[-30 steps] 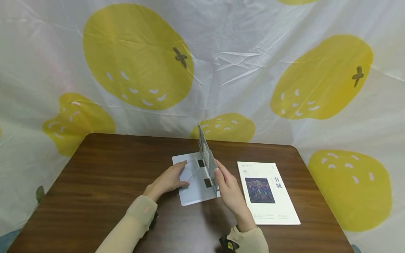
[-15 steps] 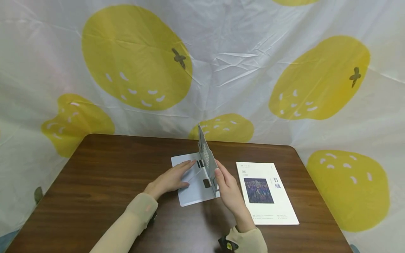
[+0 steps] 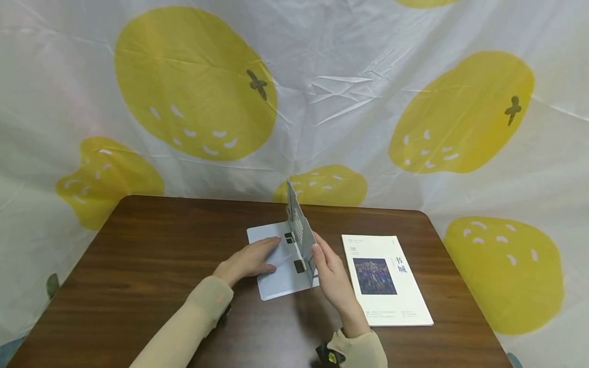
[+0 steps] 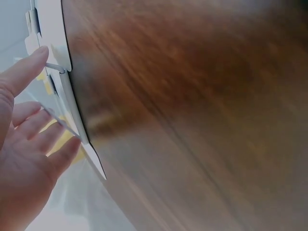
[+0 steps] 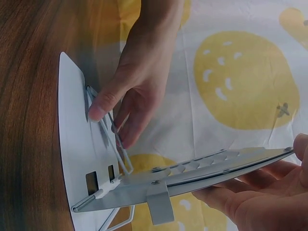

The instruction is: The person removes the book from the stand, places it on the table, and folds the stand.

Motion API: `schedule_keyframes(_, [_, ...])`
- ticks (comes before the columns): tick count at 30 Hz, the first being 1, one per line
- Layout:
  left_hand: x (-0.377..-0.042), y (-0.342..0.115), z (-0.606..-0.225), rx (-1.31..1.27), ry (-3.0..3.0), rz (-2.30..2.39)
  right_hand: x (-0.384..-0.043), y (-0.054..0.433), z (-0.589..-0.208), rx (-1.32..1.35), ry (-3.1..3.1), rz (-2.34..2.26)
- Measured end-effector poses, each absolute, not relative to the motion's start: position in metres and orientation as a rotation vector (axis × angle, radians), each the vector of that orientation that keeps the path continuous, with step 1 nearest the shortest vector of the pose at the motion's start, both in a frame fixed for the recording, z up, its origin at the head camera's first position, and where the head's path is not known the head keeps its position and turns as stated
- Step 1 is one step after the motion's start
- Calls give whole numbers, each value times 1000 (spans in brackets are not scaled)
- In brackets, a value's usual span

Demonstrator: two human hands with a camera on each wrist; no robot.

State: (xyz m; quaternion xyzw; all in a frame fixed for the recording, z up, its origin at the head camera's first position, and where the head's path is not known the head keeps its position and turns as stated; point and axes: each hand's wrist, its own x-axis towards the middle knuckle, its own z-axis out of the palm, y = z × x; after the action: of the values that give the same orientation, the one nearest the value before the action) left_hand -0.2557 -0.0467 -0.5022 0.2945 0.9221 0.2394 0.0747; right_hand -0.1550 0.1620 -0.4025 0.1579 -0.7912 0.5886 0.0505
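Note:
A grey metal book stand (image 3: 300, 230) stands opened on the table, its panel raised steeply from a flat base plate (image 3: 281, 287). My right hand (image 3: 333, 278) grips the panel's right edge, thumb on the near face and fingers behind. Over the base, my left hand (image 3: 248, 260) holds the thin wire support (image 5: 129, 167) between thumb and fingers; the right wrist view shows the wire tilted up from the base toward the panel. Dark rectangular slots (image 5: 92, 183) lie near the hinge. In the left wrist view, fingertips (image 4: 72, 144) touch the wire.
A white-covered book (image 3: 414, 301) with a dark picture lies flat to the right of the stand, close to my right wrist. The brown wooden table (image 3: 138, 255) ends at a white curtain (image 3: 317, 128) with yellow fruit prints.
My left hand has shifted slightly rightward with the wire support, toward the panel and hinge slots. The right hand and raised panel have stayed nearly in place.

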Motion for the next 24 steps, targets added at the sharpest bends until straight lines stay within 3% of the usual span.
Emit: schedule_keyframes(24, [-252, -44, -497, 822, 2730, 660, -152, 156, -401, 450, -2420, 1801])
